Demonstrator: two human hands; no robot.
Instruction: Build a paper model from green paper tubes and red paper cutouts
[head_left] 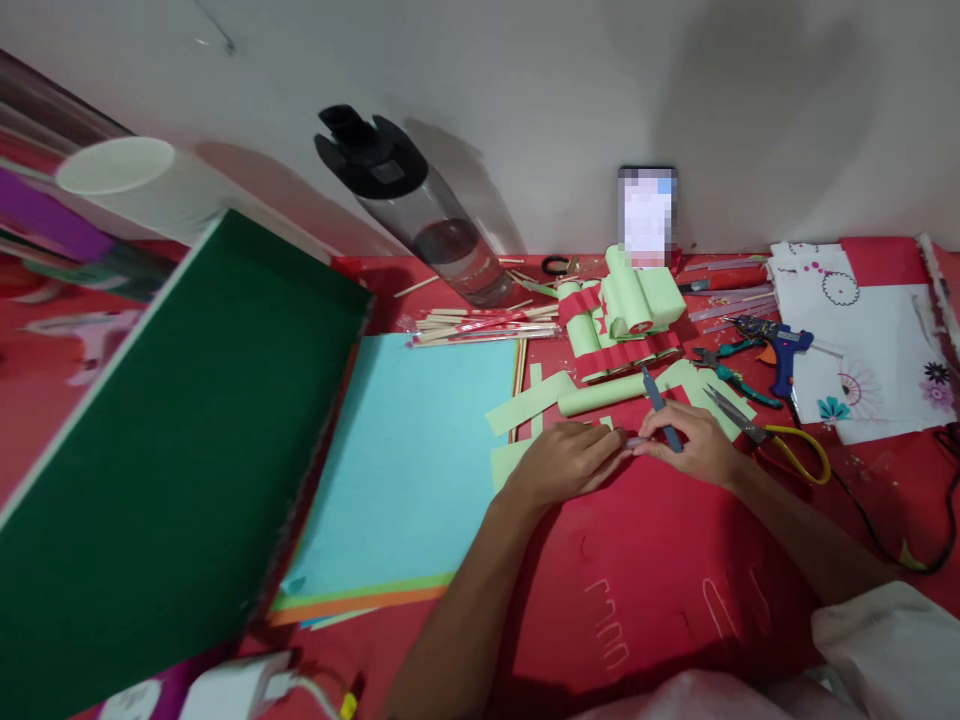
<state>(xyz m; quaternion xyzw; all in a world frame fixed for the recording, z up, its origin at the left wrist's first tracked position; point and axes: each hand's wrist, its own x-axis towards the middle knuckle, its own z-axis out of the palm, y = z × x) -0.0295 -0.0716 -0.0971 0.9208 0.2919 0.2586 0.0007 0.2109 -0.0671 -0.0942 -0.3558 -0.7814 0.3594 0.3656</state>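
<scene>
While the fingers of the right hand [694,438] grip a grey craft knife [654,393], those of the left hand [574,455] curl at a small pale strip [636,442] between both hands, their hold unclear. From the strip, a green paper roll [604,397] lies at eleven o'clock, a glue gun [784,350] at two, scissors [759,433] at three.

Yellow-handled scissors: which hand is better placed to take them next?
Probably the right hand: it is nearer the scissors, though holding a grey tool; the left hand is farther.
</scene>
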